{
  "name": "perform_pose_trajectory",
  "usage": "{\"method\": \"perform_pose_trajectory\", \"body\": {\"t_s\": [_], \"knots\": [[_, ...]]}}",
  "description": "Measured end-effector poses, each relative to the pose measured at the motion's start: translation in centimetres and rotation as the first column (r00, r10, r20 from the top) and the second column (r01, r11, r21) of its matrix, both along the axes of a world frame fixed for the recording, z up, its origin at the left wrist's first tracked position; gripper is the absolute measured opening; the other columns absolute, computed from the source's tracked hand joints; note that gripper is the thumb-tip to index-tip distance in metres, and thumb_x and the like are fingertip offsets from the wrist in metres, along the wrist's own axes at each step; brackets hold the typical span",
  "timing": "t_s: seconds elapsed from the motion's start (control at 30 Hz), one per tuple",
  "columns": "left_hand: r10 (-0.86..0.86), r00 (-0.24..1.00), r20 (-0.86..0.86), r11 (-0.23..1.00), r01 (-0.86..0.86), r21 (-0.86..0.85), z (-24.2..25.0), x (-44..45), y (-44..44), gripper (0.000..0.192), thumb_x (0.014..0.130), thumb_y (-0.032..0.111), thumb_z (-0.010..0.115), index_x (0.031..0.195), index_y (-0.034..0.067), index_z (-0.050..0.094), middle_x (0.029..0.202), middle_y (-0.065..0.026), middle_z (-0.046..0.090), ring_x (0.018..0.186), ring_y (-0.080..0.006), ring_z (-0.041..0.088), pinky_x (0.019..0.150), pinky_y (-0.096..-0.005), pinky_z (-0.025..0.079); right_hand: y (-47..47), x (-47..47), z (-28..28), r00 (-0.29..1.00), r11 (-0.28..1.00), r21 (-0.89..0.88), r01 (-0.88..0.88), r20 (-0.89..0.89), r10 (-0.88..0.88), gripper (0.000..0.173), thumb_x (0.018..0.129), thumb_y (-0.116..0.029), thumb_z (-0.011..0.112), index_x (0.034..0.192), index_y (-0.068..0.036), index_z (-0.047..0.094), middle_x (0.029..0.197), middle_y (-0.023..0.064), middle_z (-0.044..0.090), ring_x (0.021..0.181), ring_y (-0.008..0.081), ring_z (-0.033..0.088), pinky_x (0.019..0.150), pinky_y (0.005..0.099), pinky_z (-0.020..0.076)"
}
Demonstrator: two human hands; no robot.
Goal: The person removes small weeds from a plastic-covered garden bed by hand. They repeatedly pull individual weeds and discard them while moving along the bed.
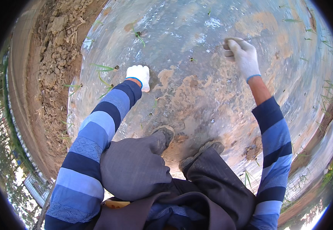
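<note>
Clear plastic mulch film, smeared with soil, covers the ground before me. My left hand, in a white knit glove, is closed in a fist low over the film; whether anything is inside it is hidden. To its left, green seedlings come up through small holes. My right hand, gloved in the same white knit, is raised farther right, its fingers pinched on a thin brownish stem-like piece. Between the hands, a small hole with a sprout shows in the film.
Clods of bare soil run along the film's left edge, with a dirt path beyond. My shoes stand among holes in the film. More seedlings grow in rows at the right. A plant tuft is near my right leg.
</note>
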State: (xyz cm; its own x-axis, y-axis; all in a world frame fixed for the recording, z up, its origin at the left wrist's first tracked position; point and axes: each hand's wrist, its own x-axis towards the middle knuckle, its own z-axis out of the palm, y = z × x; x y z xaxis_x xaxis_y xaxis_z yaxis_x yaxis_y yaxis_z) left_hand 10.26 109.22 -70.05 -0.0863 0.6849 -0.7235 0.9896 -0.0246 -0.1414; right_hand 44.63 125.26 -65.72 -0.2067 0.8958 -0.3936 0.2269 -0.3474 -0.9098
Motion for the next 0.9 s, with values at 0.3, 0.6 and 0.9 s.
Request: {"method": "perform_pose_trajectory", "body": {"t_s": [0.3,0.6,0.9], "knots": [[0.018,1.0,0.015,0.999,-0.019,0.044,-0.7,-0.4,-0.5,0.061,0.063,0.036,0.085,0.112,0.005,0.067,0.108,-0.0199,0.069,0.104,-0.038,0.067,0.089,-0.0468,0.054,-0.5,-5.8,-3.6,0.994,0.996,0.078,-0.045,0.099,0.037,0.024,0.1,-0.02,0.063,0.112,-0.004,0.076,0.085,0.0026,0.073,0.069,0.0096,0.065,0.062,0.028,0.0523],[-0.004,1.0,0.013,0.998,0.003,0.061,-0.7,-0.6,-0.7,0.061,0.064,0.037,0.085,0.112,0.005,0.065,0.108,-0.0196,0.068,0.104,-0.0376,0.067,0.089,-0.0472,0.053,-0.7,-6.7,-4.3,0.991,0.994,0.11,-0.015,0.136,0.0,0.025,0.099,-0.021,0.063,0.109,-0.002,0.076,0.082,0.0063,0.073,0.068,0.011,0.066,0.064,0.0291,0.0526],[-0.009,1.0,0.012,0.998,0.008,0.059,-1.1,-0.7,-0.7,0.062,0.064,0.037,0.085,0.113,0.004,0.064,0.109,-0.0194,0.068,0.104,-0.0378,0.067,0.089,-0.048,0.053,-0.5,-6.6,-4.0,0.992,0.989,0.151,-0.007,0.125,-0.012,0.024,0.099,-0.02,0.063,0.107,-0.002,0.077,0.08,0.0056,0.073,0.067,0.0119,0.066,0.064,0.0294,0.0521]]}}
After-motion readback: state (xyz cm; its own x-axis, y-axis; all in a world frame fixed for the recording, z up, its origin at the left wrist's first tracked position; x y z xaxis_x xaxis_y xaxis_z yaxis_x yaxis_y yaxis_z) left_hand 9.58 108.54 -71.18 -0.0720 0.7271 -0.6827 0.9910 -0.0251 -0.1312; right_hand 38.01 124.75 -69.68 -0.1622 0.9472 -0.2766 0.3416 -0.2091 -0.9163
